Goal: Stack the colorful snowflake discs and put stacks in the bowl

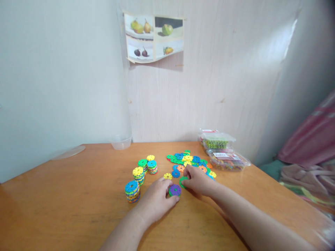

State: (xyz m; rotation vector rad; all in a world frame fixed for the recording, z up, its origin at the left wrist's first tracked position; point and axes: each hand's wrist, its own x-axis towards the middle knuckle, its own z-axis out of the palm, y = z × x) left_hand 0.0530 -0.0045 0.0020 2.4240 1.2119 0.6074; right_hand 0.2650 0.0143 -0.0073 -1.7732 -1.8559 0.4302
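Colourful notched plastic discs lie about the wooden table. My left hand has its thumb and fingers around a low stack topped by a purple disc. Just right of it, my right hand pinches a green disc at its edge. A single yellow disc lies beyond my left fingers. Left of my left hand stand several stacks, among them one with a blue top and one with a yellow top. A loose pile of discs spreads out past my right hand, which hides part of it.
Clear plastic boxes with labels stand at the back right of the table. Toward the back left are a clear bowl and a translucent lid. Fruit pictures hang on the wall. Cloth lies off to the right.
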